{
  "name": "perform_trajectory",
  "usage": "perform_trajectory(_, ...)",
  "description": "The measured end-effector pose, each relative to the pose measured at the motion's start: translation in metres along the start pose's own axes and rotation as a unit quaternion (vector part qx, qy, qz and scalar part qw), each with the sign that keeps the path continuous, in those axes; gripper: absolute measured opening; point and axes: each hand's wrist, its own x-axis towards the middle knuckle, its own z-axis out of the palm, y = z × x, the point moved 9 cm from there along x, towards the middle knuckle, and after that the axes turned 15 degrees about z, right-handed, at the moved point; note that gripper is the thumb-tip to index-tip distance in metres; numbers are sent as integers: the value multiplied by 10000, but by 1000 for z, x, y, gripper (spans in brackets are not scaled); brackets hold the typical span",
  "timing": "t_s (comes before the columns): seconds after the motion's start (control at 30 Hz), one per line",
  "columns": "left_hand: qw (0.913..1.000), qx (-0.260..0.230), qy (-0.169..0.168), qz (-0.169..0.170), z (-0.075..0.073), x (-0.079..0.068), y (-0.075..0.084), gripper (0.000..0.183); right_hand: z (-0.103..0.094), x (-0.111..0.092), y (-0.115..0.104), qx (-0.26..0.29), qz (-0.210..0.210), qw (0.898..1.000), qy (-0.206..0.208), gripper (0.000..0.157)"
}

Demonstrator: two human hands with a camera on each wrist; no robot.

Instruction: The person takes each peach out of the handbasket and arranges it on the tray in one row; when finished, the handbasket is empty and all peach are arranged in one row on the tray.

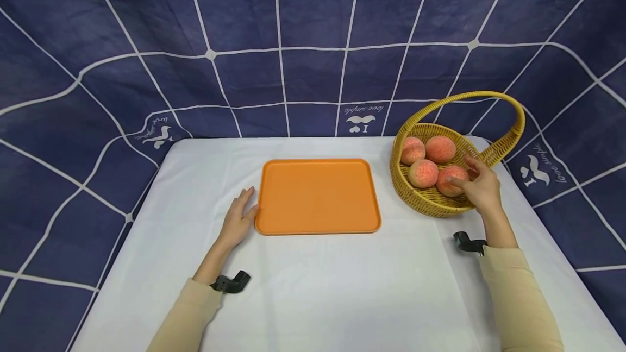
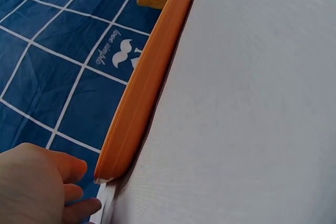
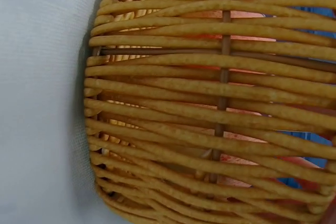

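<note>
My right hand (image 1: 481,184) reaches over the near right rim of a yellow woven basket (image 1: 430,208). Its thumb and fingers are around a peach (image 1: 449,182) inside. Other peaches (image 1: 440,149) lie close to this one. From the right wrist, the basket's wicker side (image 3: 210,87) fills most of the view and largely hides the fruit and the fingers. At the left edge of an orange tray (image 1: 318,197) is my left hand (image 1: 237,220), fingers extended and thumb right at the rim. In the left wrist view, the fingers (image 2: 73,169) appear beside the tray's corner (image 2: 118,156).
A white cloth (image 1: 342,287) covers the table. The basket's tall arched handle (image 1: 469,95) rises above the fruit at the table's far right. Behind and at both sides hangs a dark blue cloth (image 1: 313,75) with white grid lines. Each wrist wears a black camera mount (image 1: 230,282).
</note>
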Motion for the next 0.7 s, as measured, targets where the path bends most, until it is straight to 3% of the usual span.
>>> perform_trajectory(0.23,9974,484,197,504,1,2,7,49,4,9,9,-203,324,9992,-144,78)
perform_trajectory(0.47,9968,597,138,510,2,0,7,45,12,15,11,-261,632,9971,-344,78)
perform_trajectory(0.7,9969,600,92,501,2,1,7,45,16,19,10,-364,666,9955,-571,80)
